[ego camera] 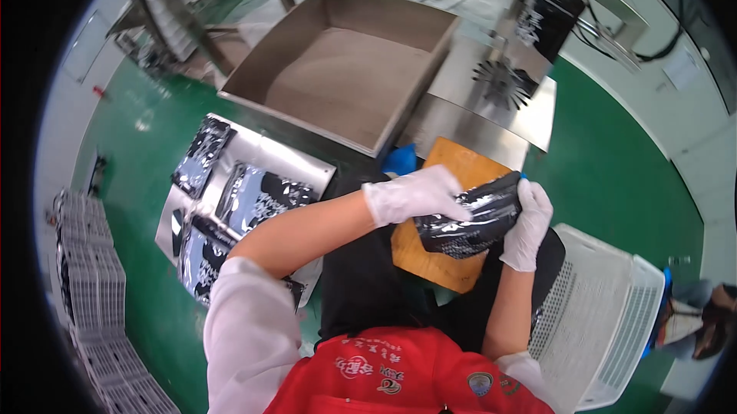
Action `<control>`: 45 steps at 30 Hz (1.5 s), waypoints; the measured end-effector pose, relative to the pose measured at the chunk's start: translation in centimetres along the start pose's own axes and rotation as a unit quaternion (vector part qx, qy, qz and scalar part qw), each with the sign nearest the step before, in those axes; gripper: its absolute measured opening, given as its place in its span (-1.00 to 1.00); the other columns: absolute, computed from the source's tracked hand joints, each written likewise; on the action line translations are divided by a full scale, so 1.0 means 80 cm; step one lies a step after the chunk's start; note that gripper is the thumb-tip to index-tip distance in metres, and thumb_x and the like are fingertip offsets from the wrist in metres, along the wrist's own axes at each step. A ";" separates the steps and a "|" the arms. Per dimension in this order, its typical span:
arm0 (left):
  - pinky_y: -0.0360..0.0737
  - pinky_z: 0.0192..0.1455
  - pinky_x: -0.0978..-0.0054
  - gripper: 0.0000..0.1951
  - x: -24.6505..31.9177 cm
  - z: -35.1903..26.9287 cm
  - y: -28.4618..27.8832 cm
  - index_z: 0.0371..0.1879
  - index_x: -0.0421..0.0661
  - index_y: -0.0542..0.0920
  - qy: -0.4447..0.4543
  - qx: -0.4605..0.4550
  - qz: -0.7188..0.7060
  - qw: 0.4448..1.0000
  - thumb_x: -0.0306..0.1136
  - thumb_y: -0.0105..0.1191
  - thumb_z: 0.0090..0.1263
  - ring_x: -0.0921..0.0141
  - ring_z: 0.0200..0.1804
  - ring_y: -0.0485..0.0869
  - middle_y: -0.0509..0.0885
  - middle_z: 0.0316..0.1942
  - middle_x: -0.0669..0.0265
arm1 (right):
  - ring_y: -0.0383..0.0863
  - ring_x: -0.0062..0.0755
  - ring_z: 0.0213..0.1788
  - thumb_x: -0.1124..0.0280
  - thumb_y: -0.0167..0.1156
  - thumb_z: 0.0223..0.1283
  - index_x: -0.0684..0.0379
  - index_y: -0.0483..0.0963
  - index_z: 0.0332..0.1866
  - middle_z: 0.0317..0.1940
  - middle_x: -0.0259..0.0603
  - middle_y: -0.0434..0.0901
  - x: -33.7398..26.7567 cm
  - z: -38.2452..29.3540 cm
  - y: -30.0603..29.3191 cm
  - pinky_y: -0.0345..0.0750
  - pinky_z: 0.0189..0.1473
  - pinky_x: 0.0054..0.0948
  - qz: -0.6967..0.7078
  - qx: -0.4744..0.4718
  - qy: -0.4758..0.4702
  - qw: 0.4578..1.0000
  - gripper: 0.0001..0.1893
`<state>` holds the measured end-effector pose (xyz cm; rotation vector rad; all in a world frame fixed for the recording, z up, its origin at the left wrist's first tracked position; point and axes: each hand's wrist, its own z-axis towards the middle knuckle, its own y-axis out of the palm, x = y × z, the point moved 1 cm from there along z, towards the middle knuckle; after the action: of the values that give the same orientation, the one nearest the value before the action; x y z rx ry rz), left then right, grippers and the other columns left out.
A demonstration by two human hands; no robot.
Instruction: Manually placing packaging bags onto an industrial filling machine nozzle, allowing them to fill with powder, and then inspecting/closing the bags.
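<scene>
A glossy black plastic pouch [469, 221] with printing is held up over an orange-brown wooden board [443, 267]. My right hand [528, 224], in a white glove, grips the pouch's right end, and a small blue bit shows at that hand's fingertips. From the other side my left hand [426, 195], also gloved in white, lies on the pouch's upper left part with its fingers against the film. Whether the left fingers pinch the film or only press it is hard to see. Beside the board, near my left wrist, is a blue item [401, 159], partly hidden.
A deep metal bin [345, 74] stands ahead. On a steel table [288, 152] at left lie several filled pouches [265, 192]. A white plastic crate [587, 299] is at right, with a person [685, 322] beyond it. A machine [518, 45] holding black film stands at upper right.
</scene>
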<state>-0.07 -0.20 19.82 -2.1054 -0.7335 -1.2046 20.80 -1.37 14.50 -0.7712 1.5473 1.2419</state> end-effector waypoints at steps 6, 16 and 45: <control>0.45 -0.37 0.60 -0.80 -0.003 -0.038 0.018 -0.36 -0.30 0.71 0.005 0.014 -0.048 0.999 -0.37 0.27 0.22 0.58 -0.49 0.51 0.64 -0.55 0.36 | 0.42 -0.75 -0.54 0.47 0.17 0.33 0.18 0.52 -0.46 -0.54 -0.49 0.54 0.006 -0.009 -0.025 0.36 -0.46 -0.67 0.033 0.012 -0.013 0.999 -0.80; 0.51 -0.29 0.65 -0.94 -0.057 -0.078 0.027 -0.36 -0.22 0.66 0.011 0.114 -0.106 0.988 -0.50 0.23 0.27 0.60 -0.42 0.57 0.64 -0.47 0.39 | 0.29 -0.80 -0.46 0.48 0.19 0.33 0.17 0.46 -0.54 -0.56 -0.58 0.42 -0.011 -0.057 -0.018 0.27 -0.34 -0.69 0.035 0.075 -0.068 0.994 -0.74; 0.40 -0.04 0.38 -0.73 -0.073 -0.014 0.075 -0.37 -0.26 0.55 0.339 0.252 -0.199 0.884 -0.25 0.13 0.39 0.35 -0.22 0.45 0.52 -0.39 0.26 | 0.66 -0.02 -0.36 0.19 0.23 0.05 0.20 0.63 -0.47 -0.52 -0.07 0.63 -0.109 -0.124 -0.102 0.54 -0.32 -0.16 -0.523 -0.300 -0.120 0.788 -0.74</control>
<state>1.00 -5.99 13.75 -1.0223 -1.0184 -1.6197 28.10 -13.90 19.98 -1.5273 0.2837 0.8640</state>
